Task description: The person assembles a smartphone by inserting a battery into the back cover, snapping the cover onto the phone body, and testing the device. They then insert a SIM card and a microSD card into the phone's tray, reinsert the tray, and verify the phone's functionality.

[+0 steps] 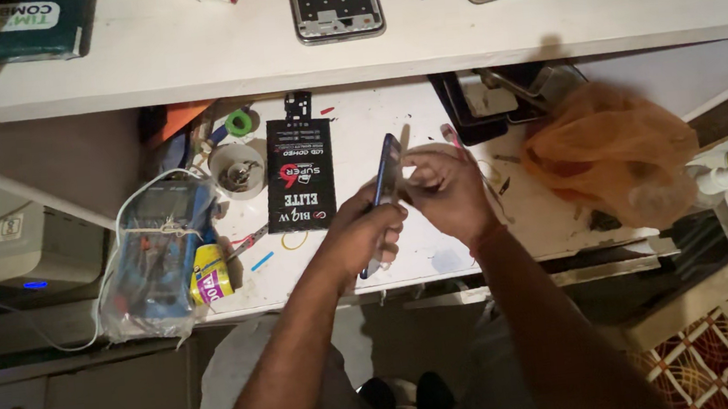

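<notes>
My left hand [365,231] is clenched around the lower half of a blue smartphone [384,185], which I hold on edge above the white workbench [357,134], its thin side turned up toward me. My right hand [444,190] is closed on the upper part of the same phone, fingertips pinched at its edge; a slim pink tool [454,141] projects past those fingers, though I cannot tell exactly how it is gripped. Risk 1: the phone is carried only by finger pressure over open air near the bench's front edge; if the left grip relaxes while the right hand works the seam, the phone could fall to the floor rather than onto the bench. Risk 2: pressure applied at one point of the edge could, in my judgement, crack the glass or bend the frame. Risk 3: the tool tip could slip off the seam toward my left fingers. Risk 4: the bench is crowded, with a black flat package [299,175] just left of the hands, a multimeter in a plastic bag [155,251] farther left and an orange plastic bag [612,149] to the right, so any small part released here could be lost among them.
</notes>
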